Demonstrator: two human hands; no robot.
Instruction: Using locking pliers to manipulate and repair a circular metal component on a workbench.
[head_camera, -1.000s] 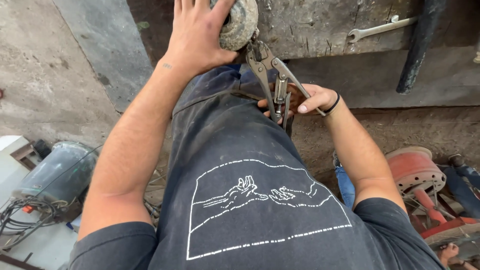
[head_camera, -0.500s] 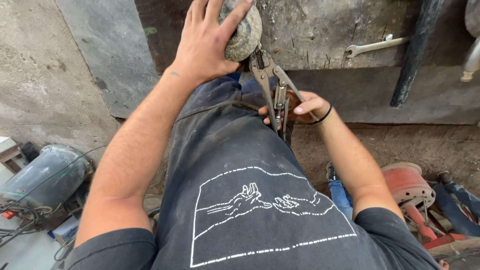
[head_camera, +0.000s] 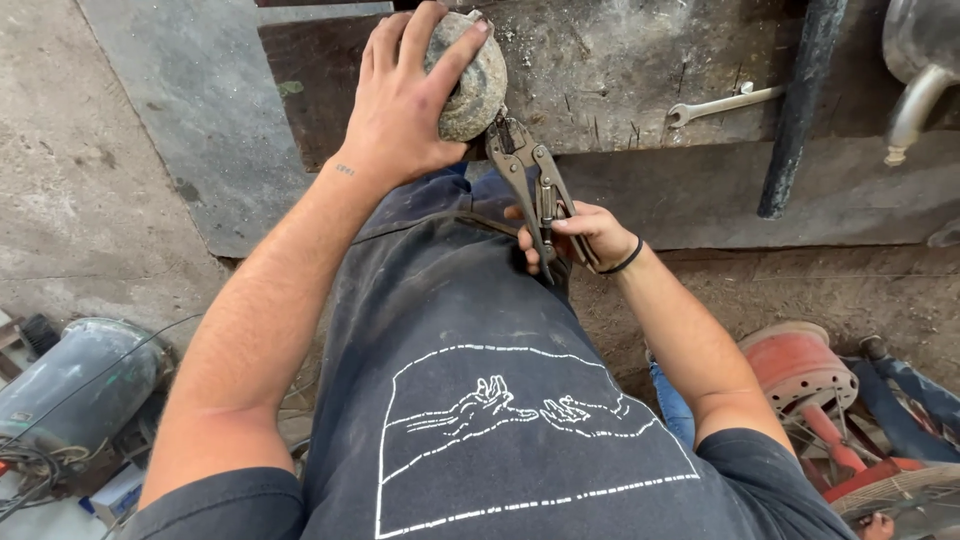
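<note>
Locking pliers (head_camera: 535, 190) clamped on a round, rusty metal part (head_camera: 468, 85), both hands at work.

Left hand (head_camera: 405, 100) lies over the part, its fingers spread and curled around the top, thumb against the near side. Right hand (head_camera: 575, 235) has its fingers pressed together around the pliers' handles, squeezing them; the tool's nose reaches up from those fingers to bite the part just under the left thumb. Beyond the left fingertips lies a scarred steel plate (head_camera: 620, 80), with a wrench (head_camera: 725, 102) well to the right of both hands.
</note>
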